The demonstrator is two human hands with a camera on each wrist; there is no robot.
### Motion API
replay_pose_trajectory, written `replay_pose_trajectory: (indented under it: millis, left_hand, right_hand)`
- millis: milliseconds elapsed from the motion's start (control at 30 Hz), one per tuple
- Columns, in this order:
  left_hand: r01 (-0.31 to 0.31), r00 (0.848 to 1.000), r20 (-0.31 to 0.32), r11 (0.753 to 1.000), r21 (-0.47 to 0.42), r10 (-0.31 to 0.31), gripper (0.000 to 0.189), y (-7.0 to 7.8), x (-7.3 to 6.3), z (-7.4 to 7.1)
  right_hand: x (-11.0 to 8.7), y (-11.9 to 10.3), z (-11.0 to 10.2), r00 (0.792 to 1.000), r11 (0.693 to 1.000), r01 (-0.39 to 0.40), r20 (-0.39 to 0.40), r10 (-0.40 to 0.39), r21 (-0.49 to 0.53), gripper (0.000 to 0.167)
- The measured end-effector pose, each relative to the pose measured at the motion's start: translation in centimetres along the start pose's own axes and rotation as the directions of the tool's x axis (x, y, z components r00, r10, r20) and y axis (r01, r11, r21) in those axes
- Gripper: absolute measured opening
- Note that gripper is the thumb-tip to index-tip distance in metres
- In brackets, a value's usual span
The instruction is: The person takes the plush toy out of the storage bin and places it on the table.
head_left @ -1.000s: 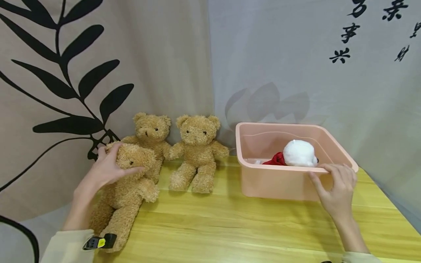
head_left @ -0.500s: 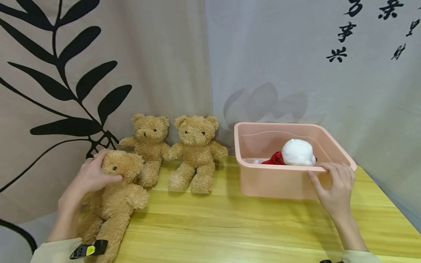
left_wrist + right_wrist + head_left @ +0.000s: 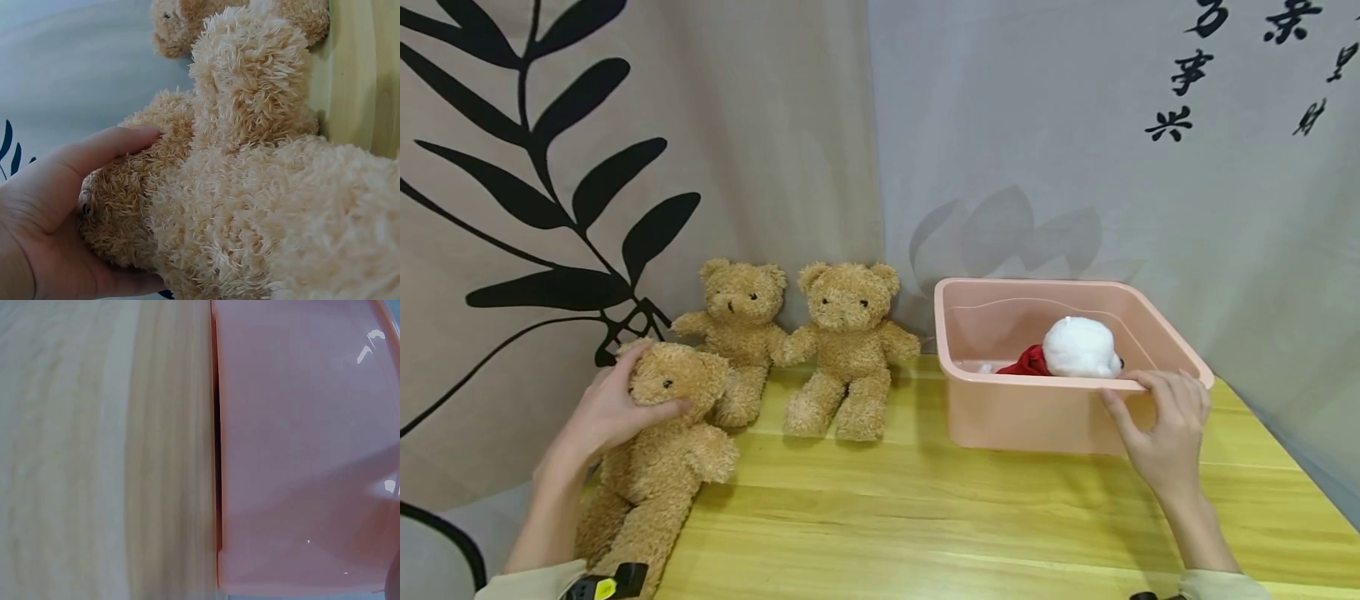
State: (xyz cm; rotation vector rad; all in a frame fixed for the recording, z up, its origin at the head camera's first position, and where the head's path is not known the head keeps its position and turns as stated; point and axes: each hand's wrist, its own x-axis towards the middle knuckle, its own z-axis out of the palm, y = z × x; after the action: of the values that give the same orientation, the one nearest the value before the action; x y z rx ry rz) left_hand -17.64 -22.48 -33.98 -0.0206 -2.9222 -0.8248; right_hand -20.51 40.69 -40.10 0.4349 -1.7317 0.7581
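Observation:
My left hand (image 3: 610, 408) grips a shaggy tan teddy bear (image 3: 651, 475) by the head at the table's left side, thumb across its face. In the left wrist view, the thumb and fingers wrap the head of this teddy bear (image 3: 231, 212). Over on the right, my right hand (image 3: 1168, 429) holds the front rim of a pink plastic bin (image 3: 1030, 417) near its right corner, fingers over the edge and thumb on the outer wall. A white plush toy (image 3: 1081, 348) with red cloth (image 3: 1028, 362) lies inside; its lower part is hidden. The right wrist view shows mostly the bin's wall (image 3: 306, 437).
Two more tan teddy bears sit by the back curtain: the left bear (image 3: 745, 325) and the right bear (image 3: 850, 350), side by side. The yellow wooden table (image 3: 925, 517) spans the front. A black cable (image 3: 445, 529) curves at the lower left.
The held teddy bear and my left hand have moved left and down toward me, then stayed nearly still. My right hand stays on the bin's rim.

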Motion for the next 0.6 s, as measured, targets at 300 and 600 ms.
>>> replay_pose_trajectory:
  millis: [300, 600]
  left_hand:
    - [-0.006, 0.975, -0.221, 0.995, -0.096, -0.016, 0.091, 1.3, -0.6, 0.5]
    - [-0.014, 0.937, -0.348, 0.991, -0.130, -0.033, 0.077, 4.3, -0.6, 1.0]
  right_hand:
    - [0.0, -0.1, 0.0, 1.000, 1.000, -0.001, -0.007, 0.001, -0.001, 0.074]
    - [0.0, 0.1, 0.0, 1.000, 1.000, 0.002, -0.007, -0.002, -0.002, 0.074]
